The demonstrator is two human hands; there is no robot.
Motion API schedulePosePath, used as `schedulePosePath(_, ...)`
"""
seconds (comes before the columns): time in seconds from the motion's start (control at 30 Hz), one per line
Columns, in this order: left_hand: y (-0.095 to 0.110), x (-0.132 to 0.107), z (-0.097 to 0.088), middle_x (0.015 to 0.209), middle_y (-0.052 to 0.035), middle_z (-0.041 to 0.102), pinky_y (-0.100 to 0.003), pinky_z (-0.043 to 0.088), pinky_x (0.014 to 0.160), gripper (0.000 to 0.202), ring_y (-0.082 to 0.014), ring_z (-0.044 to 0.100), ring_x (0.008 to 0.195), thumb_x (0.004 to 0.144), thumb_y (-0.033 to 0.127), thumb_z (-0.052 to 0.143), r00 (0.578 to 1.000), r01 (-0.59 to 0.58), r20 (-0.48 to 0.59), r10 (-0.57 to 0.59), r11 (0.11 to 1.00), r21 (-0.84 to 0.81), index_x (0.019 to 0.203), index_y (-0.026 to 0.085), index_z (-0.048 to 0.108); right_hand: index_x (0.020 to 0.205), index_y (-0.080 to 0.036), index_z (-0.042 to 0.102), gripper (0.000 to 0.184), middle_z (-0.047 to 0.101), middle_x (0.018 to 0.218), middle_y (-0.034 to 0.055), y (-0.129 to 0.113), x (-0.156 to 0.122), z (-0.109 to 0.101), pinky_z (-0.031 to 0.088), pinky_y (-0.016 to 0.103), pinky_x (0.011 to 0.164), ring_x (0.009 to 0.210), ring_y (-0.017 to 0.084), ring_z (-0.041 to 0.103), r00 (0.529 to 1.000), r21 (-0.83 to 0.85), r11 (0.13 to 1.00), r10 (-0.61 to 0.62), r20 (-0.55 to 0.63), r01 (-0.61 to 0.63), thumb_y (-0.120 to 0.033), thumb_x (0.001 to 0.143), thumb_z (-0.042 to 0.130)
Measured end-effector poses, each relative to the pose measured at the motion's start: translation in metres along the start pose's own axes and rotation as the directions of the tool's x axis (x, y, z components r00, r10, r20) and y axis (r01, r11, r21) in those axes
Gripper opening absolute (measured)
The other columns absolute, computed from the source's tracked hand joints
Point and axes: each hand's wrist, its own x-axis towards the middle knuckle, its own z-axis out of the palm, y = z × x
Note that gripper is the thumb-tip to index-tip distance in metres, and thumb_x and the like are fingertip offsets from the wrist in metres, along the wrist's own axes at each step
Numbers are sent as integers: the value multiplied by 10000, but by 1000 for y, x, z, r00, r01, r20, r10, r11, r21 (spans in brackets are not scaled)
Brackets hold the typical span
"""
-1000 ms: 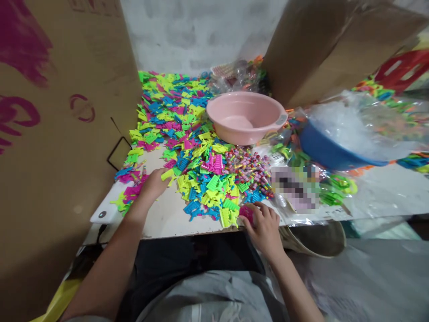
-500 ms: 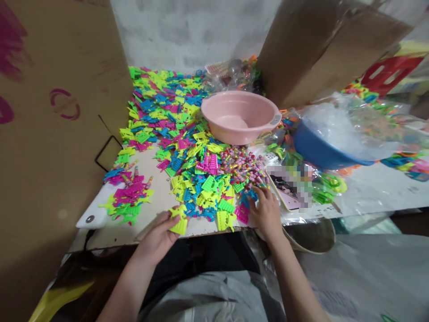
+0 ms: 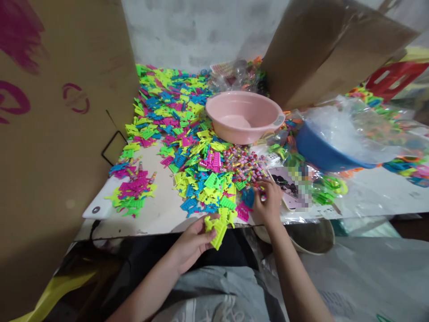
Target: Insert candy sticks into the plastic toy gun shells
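My left hand (image 3: 196,243) is closed on a flat neon-yellow plastic piece (image 3: 218,233) with a ribbed panel, held just off the table's front edge. At the near edge of a heap of small pink-and-red patterned pieces (image 3: 244,163), my right hand (image 3: 271,201) has its fingers curled together. A bit of pink pattern shows between thumb and fingers. Beside that hand lie a blue piece (image 3: 248,197) and a magenta ribbed piece (image 3: 243,211). To the left spreads a big pile of yellow, green, blue and magenta plastic pieces (image 3: 201,179).
A pink basin (image 3: 246,134) stands behind the heap. To the right are a phone-like pink object (image 3: 284,188) and a blue basin (image 3: 321,150) with clear plastic bags. A small assorted cluster (image 3: 134,190) lies at left near a white power bank-like slab (image 3: 100,203). Cardboard boxes (image 3: 80,147) flank the table.
My left hand has moved right with the yellow piece, toward the table's middle. My right hand has shifted slightly up and right, and its fingers have drawn together. The view has turned slightly left.
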Motion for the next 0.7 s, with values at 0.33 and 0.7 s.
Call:
schedulePosePath(0.33, 8, -15, 7, 730, 42, 624, -224, 461, 588, 642, -116, 569, 642, 575, 532, 881, 957, -211, -149, 249, 950, 231, 988, 223, 499, 1048, -250, 598, 87, 676, 922, 23, -98, -63, -33, 527, 239, 742, 850, 152, 657, 904, 560, 791, -19, 426, -247, -272, 974, 559)
schedulePosePath(0.7, 9, -25, 12, 805, 28, 603, -220, 443, 628, 418, -117, 537, 693, 693, 439, 801, 897, -341, -129, 423, 847, 407, 925, 205, 544, 941, -238, 561, 83, 661, 842, 0, -113, -62, -39, 519, 206, 694, 761, 134, 646, 944, 479, 874, -81, 320, -88, -181, 913, 615)
